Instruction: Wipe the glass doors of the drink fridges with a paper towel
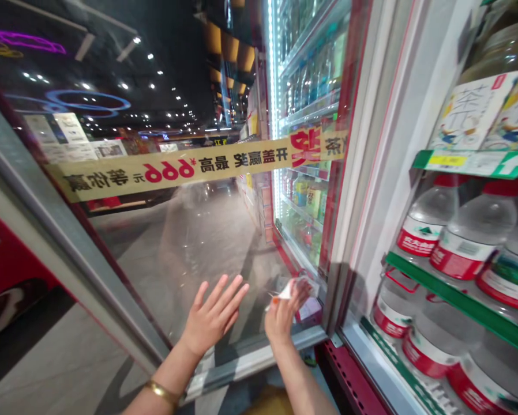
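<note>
White tissue (pixel 288 290) is crumpling in your nearly closed right hand (pixel 282 316), pressed low on the glass door (pixel 185 253), while your empty left hand (pixel 211 314) is spreading wide open, perhaps touching the pane; a loose pinch could be letting the tissue slip past the metal rail (pixel 250 360).

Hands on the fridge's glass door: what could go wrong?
The glass door looks open, so pressure from the left hand might swing it. The white cloth pinched in the right hand could slip. The gold bangle might scratch the metal rail.
</note>
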A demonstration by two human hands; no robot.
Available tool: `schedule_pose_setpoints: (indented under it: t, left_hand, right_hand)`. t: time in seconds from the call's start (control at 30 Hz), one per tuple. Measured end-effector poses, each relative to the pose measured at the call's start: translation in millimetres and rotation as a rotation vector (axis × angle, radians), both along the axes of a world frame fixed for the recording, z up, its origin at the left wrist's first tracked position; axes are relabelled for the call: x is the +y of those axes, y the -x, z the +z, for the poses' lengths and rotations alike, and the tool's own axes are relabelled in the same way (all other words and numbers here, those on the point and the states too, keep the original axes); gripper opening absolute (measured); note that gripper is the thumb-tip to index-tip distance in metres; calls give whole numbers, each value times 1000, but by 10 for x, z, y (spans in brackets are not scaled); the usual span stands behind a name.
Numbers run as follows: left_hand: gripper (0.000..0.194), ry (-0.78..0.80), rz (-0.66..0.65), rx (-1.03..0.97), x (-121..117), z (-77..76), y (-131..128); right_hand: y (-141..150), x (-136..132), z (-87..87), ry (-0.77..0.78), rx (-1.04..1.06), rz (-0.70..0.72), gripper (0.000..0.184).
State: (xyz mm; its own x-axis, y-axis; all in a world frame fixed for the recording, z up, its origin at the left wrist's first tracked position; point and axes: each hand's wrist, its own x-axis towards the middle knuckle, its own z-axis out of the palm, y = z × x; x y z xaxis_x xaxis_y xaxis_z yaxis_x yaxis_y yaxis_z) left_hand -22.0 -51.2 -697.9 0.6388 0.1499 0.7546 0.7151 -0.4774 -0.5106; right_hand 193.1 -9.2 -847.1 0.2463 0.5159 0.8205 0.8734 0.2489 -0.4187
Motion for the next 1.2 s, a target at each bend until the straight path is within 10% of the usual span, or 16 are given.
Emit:
schedule_pose_setpoints:
  t: [0.27, 0.47, 0.67, 0.9, 1.07, 1.2]
  left_hand:
    - [76, -183, 191, -268, -8, 488, -11]
    - [76, -94, 127, -322, -34, 470, 54]
    - [78, -162, 210, -455, -13, 670, 367]
    - [81, -207, 277, -499, 128, 729, 402]
    - [80, -182, 241, -518, 190, 717, 394]
    - [82, -174, 250, -511, 190, 700, 467]
  right_hand:
    - [-259, 213, 1311, -242, 117, -144, 68]
    - [-87, -10, 1537, -314, -621, 301, 68]
    - [-514, 250, 2560, -418, -112, -144, 84]
    - [94, 100, 2391, -580, -767, 184, 72]
    - [-294, 355, 3084, -452, -364, -29, 83]
    - [321, 287, 3167, -450, -404, 156, 77]
